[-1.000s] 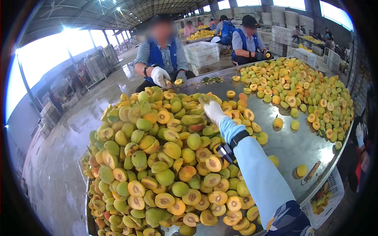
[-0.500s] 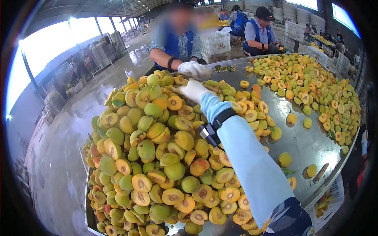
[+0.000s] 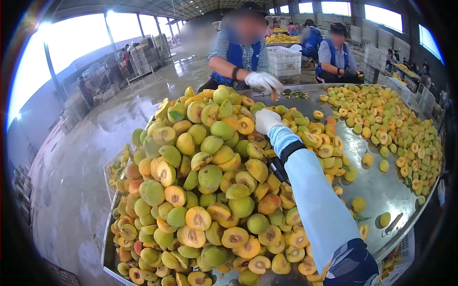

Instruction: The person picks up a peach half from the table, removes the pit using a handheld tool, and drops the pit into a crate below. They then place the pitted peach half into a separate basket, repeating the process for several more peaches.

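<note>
My right hand (image 3: 267, 120), in a white glove, rests on the far upper part of a big heap of halved and whole yellow-green fruit (image 3: 210, 177). Its fingers point left among the fruit and are too indistinct to show whether they grip anything. A tan, elongated shape (image 3: 247, 113) lies at the fingertips; I cannot tell what it is. A black band with a dark device (image 3: 279, 169) circles the wrist over a light blue sleeve. Just beyond, a co-worker's white-gloved hand (image 3: 264, 82) hangs over the table's far side, apart from mine. My left hand is out of view.
The metal table (image 3: 369, 190) carries a second fruit heap (image 3: 386, 128) at the right. A knife-like tool (image 3: 393, 223) lies near the right edge, with a white basket (image 3: 405, 252) below. Two co-workers sit across the table; crates (image 3: 285, 61) stand behind them.
The view has shifted. My right hand went left over the heap, then back a little. The nearest co-worker's white-gloved hand has moved right, over the table's far side.
</note>
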`<state>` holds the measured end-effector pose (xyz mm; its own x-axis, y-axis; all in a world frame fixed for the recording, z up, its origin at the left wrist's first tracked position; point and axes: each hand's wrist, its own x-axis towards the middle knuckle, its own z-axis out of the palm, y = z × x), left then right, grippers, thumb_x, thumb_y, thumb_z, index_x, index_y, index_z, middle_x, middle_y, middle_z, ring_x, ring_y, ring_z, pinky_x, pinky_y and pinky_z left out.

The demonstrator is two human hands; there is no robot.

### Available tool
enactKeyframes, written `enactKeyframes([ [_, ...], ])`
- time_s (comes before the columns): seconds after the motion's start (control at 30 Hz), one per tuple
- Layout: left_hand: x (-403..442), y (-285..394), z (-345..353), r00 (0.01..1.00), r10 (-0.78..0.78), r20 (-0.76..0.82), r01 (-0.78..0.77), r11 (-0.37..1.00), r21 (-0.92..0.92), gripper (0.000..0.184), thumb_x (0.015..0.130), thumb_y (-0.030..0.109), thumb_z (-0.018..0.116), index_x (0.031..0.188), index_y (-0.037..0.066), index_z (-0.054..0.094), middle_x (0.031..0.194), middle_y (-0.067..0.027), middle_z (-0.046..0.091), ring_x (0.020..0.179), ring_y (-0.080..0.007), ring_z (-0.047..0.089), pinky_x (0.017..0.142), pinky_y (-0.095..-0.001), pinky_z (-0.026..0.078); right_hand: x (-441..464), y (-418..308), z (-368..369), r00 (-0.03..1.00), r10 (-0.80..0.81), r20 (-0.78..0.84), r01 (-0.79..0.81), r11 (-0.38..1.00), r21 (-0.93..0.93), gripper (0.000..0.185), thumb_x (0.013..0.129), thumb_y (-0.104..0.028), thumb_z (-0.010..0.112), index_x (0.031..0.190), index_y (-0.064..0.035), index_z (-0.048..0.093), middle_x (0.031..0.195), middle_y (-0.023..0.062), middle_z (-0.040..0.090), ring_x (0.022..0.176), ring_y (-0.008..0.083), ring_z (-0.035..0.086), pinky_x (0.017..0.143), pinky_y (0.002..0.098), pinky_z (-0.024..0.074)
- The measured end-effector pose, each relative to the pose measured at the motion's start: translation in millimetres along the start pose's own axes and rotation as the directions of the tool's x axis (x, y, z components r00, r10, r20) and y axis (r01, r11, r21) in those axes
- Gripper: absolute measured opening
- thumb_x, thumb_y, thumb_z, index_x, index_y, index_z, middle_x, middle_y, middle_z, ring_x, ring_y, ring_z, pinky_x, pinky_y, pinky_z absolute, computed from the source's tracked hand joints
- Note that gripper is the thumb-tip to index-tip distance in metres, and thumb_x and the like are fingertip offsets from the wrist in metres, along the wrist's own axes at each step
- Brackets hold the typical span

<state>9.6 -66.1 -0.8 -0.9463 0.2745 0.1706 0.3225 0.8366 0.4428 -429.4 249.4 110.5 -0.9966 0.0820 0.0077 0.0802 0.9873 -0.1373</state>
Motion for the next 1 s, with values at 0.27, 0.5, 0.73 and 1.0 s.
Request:
enactKeyframes([
  [0.27, 5, 8, -16, 0.999, -0.038, 0.031, 0.036, 0.998, 0.054, 0.034, 0.089, 0.028, 0.058, 0.115, 0.007, 0.058, 0.093, -0.0143, 0.065, 0.073, -0.032, 0.063, 0.06, -0.0409, 0.052, -145, 36, -52, 0.938, 0.103, -0.33, 0.244, 0.477, 0.844, 0.035, 0.085, -0.034, 0.061, 0.094, -0.0006, 0.065, 0.069, 0.0038, 0.06, 0.071, 0.0197, 0.062, 0.065, 0.0312, 0.0495],
  [0.5, 2, -2, -2, 0.988, -0.006, -0.157, -0.011, 0.994, -0.109, 0.034, 0.087, 0.02, 0.06, 0.117, 0.005, 0.057, 0.104, -0.0199, 0.063, 0.089, -0.0352, 0.064, 0.076, -0.0414, 0.051, -434, 24, -69, 0.939, -0.248, 0.237, -0.293, -0.222, 0.93, 0.037, 0.085, -0.008, 0.055, 0.12, 0.0016, 0.055, 0.092, 0.0049, 0.059, 0.085, 0.0143, 0.059, 0.073, 0.0304, 0.0492],
  [0.73, -27, 24, -12, 0.899, -0.38, 0.218, 0.19, -0.11, -0.976, 0.05, 0.096, 0.052, 0.039, 0.114, 0.007, 0.055, 0.093, -0.0111, 0.063, 0.072, -0.0194, 0.062, 0.057, -0.0321, 0.055, -671, 11, 39, 0.886, -0.042, 0.462, -0.442, -0.378, 0.813, 0.054, 0.082, 0.002, 0.053, 0.135, 0.0013, 0.041, 0.126, 0.0182, 0.05, 0.097, 0.0237, 0.061, 0.083, 0.038, 0.0536],
  [1.0, -112, 99, 1, 0.905, -0.166, 0.391, 0.347, -0.242, -0.906, 0.059, 0.098, 0.053, 0.027, 0.116, 0.001, 0.051, 0.095, -0.0148, 0.065, 0.072, -0.0189, 0.063, 0.058, -0.0274, 0.052, -698, -45, 67, 0.992, -0.028, 0.124, -0.107, 0.349, 0.931, 0.039, 0.089, -0.012, 0.055, 0.125, -0.0006, 0.046, 0.085, 0.0185, 0.06, 0.072, 0.0295, 0.061, 0.064, 0.0377, 0.0478],
])
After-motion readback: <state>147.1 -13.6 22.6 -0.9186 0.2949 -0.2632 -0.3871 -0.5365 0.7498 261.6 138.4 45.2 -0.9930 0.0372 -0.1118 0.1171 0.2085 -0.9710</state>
